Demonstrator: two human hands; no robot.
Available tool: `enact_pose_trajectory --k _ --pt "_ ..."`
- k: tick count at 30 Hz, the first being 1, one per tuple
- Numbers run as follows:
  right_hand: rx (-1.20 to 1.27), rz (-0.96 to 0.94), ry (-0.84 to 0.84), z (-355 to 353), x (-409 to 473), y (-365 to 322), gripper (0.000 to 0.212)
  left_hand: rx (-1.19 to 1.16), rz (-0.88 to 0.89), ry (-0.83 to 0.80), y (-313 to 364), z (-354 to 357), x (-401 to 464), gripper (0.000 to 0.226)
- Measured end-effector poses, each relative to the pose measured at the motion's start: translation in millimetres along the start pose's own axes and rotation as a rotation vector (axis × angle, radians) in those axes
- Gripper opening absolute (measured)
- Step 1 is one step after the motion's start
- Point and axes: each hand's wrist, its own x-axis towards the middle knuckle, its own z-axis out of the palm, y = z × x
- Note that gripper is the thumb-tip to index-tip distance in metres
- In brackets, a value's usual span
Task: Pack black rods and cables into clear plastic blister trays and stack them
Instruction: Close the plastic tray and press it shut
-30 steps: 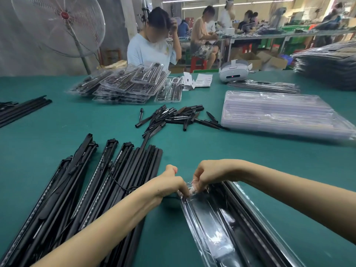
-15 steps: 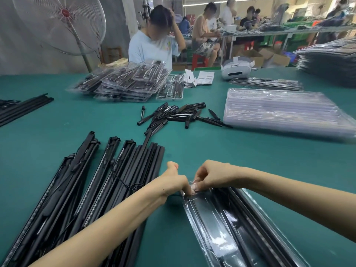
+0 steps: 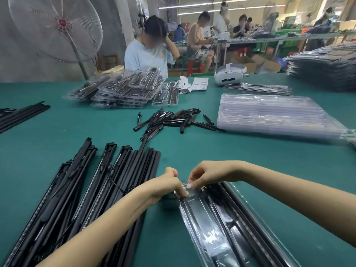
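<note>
A long clear blister tray (image 3: 221, 228) with black rods inside lies lengthwise in front of me on the green table (image 3: 231, 155). My left hand (image 3: 167, 185) and my right hand (image 3: 208, 173) both pinch the tray's far end, fingertips almost touching. To the left lies a bundle of long black rods with cables (image 3: 81, 193). A heap of short black pieces (image 3: 171, 120) sits mid-table. Empty clear trays (image 3: 273, 116) are stacked at the right.
Packed blister packs (image 3: 119, 89) pile up at the back, with paper leaflets (image 3: 194, 84) and a white headset (image 3: 229, 75) beside them. More black rods (image 3: 21, 115) lie at the far left. A tall stack of packed trays (image 3: 323, 66) stands back right. A person sits opposite; a fan (image 3: 57, 27) stands behind.
Both hands stay pinched at the tray's far end with only small finger shifts. The view has tilted slightly.
</note>
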Motion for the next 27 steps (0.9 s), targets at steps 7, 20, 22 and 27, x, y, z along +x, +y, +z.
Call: enact_pose_trajectory --k 7,20,22,27 --pt "0.042 -0.153 0.306 -7.9 -4.2 19.5 0.017 -0.024 0.116 -0.188 5.9 -15.7 -3.9 0.017" --pt "-0.040 -0.085 0.428 8.8 -14.0 41.0 0.025 -0.017 0.154 -0.104 11.0 -13.7 -4.0 0.010" --pt "-0.037 -0.088 0.454 12.7 -14.3 42.1 0.027 0.012 0.157 -0.086 13.0 -11.7 -6.7 0.010" --pt "0.185 -0.141 0.783 25.8 -21.7 52.8 0.011 0.184 0.160 -0.032 24.7 -10.5 -14.9 0.018"
